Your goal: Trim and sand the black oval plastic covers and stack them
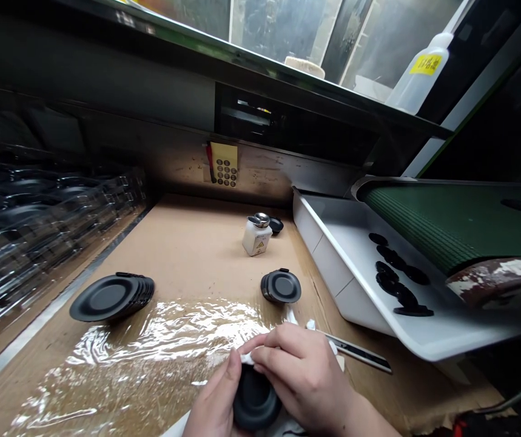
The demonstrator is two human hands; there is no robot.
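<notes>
Seen from the head camera, both hands work low and near, closed around a round black disc [255, 400] with a smooth, matte face and a raised rim. The left hand [215, 394] grips its left edge, and the right hand [303, 376] wraps over its top and right side, pressing a crumpled white wipe [247, 358] against the disc. The disc sits just above a crinkled, shiny plastic sheet [151, 346] spread over a flat brown cardboard surface [187, 255]. A slim black-and-silver utility knife [355, 353] lies just right of the right hand. Farther off, a stack of black discs [114, 296] lies at left and a shorter stack [281, 286] at centre-right. Beyond them stands a white dispenser bottle [257, 238] with a silver metal top, a small dark disc [276, 226] just behind it. To the right, loose black discs [396, 273] lie on a white tray [328, 255] beside a ribbed green conveyor belt [446, 224]. Clear plastic trays [37, 224] are piled at far left, and a squeeze bottle [419, 76] with a yellow label stands high at right.
</notes>
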